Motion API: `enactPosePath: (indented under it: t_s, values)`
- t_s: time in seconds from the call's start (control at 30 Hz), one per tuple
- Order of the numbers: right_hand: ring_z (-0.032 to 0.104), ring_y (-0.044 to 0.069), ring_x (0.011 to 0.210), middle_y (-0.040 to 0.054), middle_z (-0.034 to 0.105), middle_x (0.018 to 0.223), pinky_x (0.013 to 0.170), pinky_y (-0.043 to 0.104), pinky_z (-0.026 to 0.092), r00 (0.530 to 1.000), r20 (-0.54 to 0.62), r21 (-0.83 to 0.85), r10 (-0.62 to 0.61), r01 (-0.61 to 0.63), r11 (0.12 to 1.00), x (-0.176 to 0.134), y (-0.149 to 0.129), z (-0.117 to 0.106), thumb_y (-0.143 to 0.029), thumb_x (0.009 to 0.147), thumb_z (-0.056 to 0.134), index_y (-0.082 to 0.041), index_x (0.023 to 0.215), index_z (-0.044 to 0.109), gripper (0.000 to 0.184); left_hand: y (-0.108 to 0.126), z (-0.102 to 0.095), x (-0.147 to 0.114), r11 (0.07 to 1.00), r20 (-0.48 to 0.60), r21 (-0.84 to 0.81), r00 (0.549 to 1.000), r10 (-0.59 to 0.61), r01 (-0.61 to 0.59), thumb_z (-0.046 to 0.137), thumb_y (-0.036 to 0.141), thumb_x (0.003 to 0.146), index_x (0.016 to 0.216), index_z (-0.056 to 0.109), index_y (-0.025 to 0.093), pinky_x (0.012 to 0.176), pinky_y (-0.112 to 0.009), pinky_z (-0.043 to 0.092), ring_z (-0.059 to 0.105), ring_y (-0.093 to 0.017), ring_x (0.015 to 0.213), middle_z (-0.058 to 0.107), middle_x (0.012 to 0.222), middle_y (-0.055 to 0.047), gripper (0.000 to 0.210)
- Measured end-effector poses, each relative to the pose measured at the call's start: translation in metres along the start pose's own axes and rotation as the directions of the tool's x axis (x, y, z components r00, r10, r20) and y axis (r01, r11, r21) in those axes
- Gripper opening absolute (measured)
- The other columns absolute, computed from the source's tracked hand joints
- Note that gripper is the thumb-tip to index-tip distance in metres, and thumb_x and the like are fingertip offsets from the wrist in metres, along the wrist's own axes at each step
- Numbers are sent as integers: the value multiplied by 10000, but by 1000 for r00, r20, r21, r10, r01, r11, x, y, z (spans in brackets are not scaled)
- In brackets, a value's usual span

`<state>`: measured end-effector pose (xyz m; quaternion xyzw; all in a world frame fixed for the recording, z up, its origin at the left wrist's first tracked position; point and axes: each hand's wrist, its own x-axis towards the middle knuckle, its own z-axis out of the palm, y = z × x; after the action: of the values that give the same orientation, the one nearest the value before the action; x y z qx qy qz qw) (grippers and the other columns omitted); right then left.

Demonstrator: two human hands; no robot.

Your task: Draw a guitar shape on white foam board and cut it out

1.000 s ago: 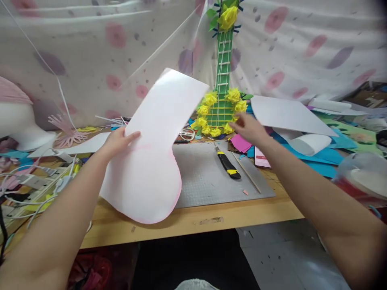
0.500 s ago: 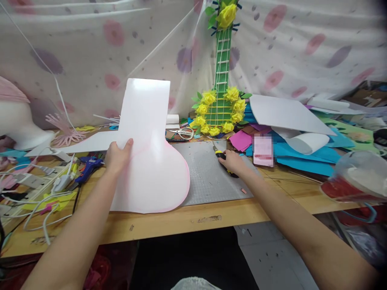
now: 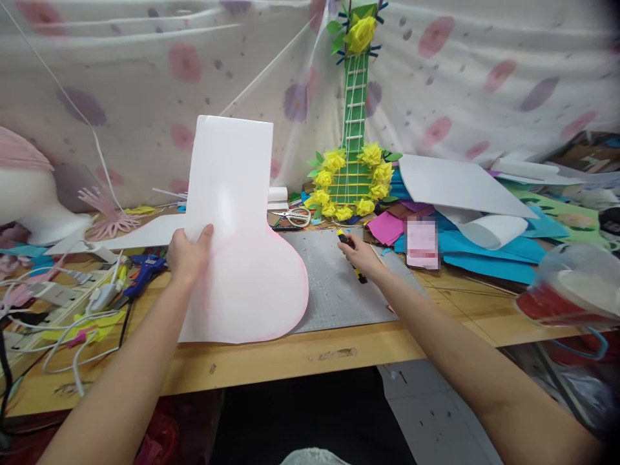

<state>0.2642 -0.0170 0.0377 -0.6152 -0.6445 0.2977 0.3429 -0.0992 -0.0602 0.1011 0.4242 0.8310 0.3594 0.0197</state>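
My left hand [image 3: 190, 257] is closed on the left edge of a white foam sheet [image 3: 247, 278], thumb on its front face. The sheet has a straight upper part and a rounded, pink-tinged lower lobe, and it stands up from the table. Over the grey cutting mat [image 3: 322, 303], my right hand [image 3: 364, 255] has its fingers round a yellow-and-black utility knife [image 3: 359, 275]. Part of the knife is hidden by the fingers, and I cannot make out its blade.
Behind the mat stands a green paper guitar [image 3: 356, 123] with yellow flowers. Scissors [image 3: 296, 217] lie near it. A blue glue gun [image 3: 143, 274] and tangled cables [image 3: 62, 349] are at left. Coloured sheets [image 3: 489, 255], a phone [image 3: 422, 242] and a clear tub [image 3: 571, 287] sit at right.
The knife and my right hand have shifted slightly left and up on the mat, and the knife has turned steeper. The foam sheet has tilted a little, its top now slightly higher.
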Motion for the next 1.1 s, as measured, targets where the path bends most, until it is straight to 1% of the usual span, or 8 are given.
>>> enactPosePath:
  t_s: [0.1,0.23,0.47,0.6,0.67,0.77,0.9,1.1]
  values:
    - [459,104,562,13,560,740,536,244,387,994,108,206,14,-36,978,-7,-17,7,-473,764,529,-188,903,545,318,-1,0,1,998,-3,-57,1000,-1,1,497,633,714,902,523,192,771,-434,453,589,-338,948,633,999,-156,480]
    - [455,96,580,34,593,774,496,225,362,979,200,447,-28,-65,892,-16,-38,16,-525,699,605,-189,831,532,368,-4,3,2,988,-28,-157,1000,6,-10,469,606,744,869,507,201,742,-391,457,595,-295,910,634,981,-128,425]
    - [470,101,598,9,581,716,484,224,339,957,288,594,-40,-145,792,-23,-55,23,-440,561,741,-193,790,536,395,-9,7,0,963,-29,-270,1000,-8,0,489,629,725,845,508,210,714,-350,462,603,-256,866,645,960,-99,436]
    - [447,92,562,7,575,712,502,241,342,942,328,637,-72,-164,753,-22,-53,23,-507,638,674,-187,847,530,409,-12,9,3,968,-43,-252,999,3,-13,443,668,735,798,516,210,722,-351,452,595,-256,847,647,898,-93,469]
    - [449,99,573,-4,554,710,531,250,360,946,296,632,-134,-89,770,-22,-55,21,-544,695,609,-199,889,517,406,-12,12,7,956,-25,-293,1000,14,-20,358,689,768,743,520,205,707,-348,443,588,-246,797,642,831,-89,511]
    - [434,109,588,-32,476,674,579,263,370,937,199,547,-287,137,826,-26,-64,19,-527,736,571,-220,840,487,335,-9,18,12,935,18,-353,998,53,-43,264,687,804,677,524,195,667,-333,422,566,-223,723,622,746,-82,570]
    - [394,115,621,-33,415,677,602,259,336,867,143,321,-478,416,851,-34,-82,18,-437,763,558,-216,707,425,263,-2,28,14,934,30,-336,990,140,-122,274,693,803,628,500,197,618,-302,386,515,-186,651,581,663,-50,572]
    - [365,115,624,-33,409,666,604,250,303,756,190,236,-626,584,776,-38,-98,24,-337,762,527,-215,687,403,190,7,33,11,913,36,-372,980,196,-169,277,674,814,599,421,214,561,-280,332,415,-148,572,466,573,0,528]
